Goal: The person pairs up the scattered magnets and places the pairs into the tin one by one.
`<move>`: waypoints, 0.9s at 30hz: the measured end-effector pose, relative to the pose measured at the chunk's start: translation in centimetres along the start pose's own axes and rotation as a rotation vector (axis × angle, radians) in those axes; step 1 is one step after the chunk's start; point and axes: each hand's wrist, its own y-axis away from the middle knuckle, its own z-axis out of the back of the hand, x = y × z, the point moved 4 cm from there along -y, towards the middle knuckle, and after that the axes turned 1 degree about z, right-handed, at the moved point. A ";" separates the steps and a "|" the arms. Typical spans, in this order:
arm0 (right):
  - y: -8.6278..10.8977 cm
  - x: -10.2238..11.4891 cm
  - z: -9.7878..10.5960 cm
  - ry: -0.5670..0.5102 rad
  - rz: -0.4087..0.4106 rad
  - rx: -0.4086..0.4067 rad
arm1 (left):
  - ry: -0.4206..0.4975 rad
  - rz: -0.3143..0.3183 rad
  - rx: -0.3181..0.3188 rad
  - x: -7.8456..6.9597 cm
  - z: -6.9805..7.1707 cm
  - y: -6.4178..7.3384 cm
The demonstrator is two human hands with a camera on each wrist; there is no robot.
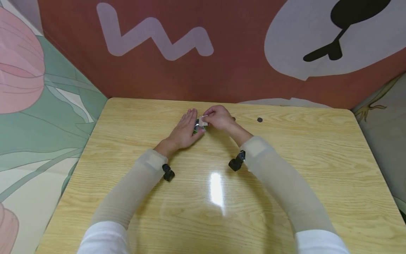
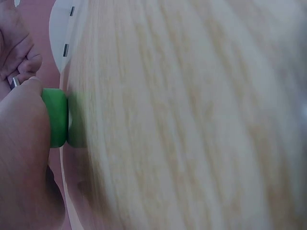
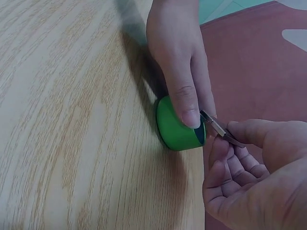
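A small green round container (image 3: 178, 127) stands on the wooden table near its far edge. My left hand (image 1: 185, 131) steadies it, with the thumb against its near side at the rim and the long fingers straight on the other side. In the left wrist view, the green wall (image 2: 56, 117) shows beside the thumb. Over the container's top, my right hand (image 1: 219, 117) pinches a small flat pale piece (image 1: 203, 121) with a shiny metal edge between thumb and index finger. The right wrist view shows that piece edge-on, its end at the container's rim.
Right of my hands, a small dark disc (image 1: 260, 120) lies on the table (image 1: 304, 169). Another small dark object (image 1: 234, 119) shows partly behind the right wrist. A red-brown patterned wall (image 1: 158, 77) rises behind the far edge. Each sleeve carries a black wrist camera (image 1: 236, 163).
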 end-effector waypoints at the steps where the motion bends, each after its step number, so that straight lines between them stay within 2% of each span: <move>1: -0.1 0.0 -0.1 0.002 -0.003 0.001 | 0.001 -0.001 -0.001 0.0 0.0 0.0; 7: -0.2 0.2 -0.6 0.054 0.004 -0.003 | -0.008 -0.010 -0.009 0.1 -0.1 -0.1; 17: -0.4 0.0 -1.2 0.204 0.020 -0.017 | 0.010 -0.015 -0.011 0.1 -0.2 -0.1; 27: -0.7 0.3 -1.8 0.312 0.123 -0.081 | 0.007 -0.016 -0.018 0.1 -0.2 -0.1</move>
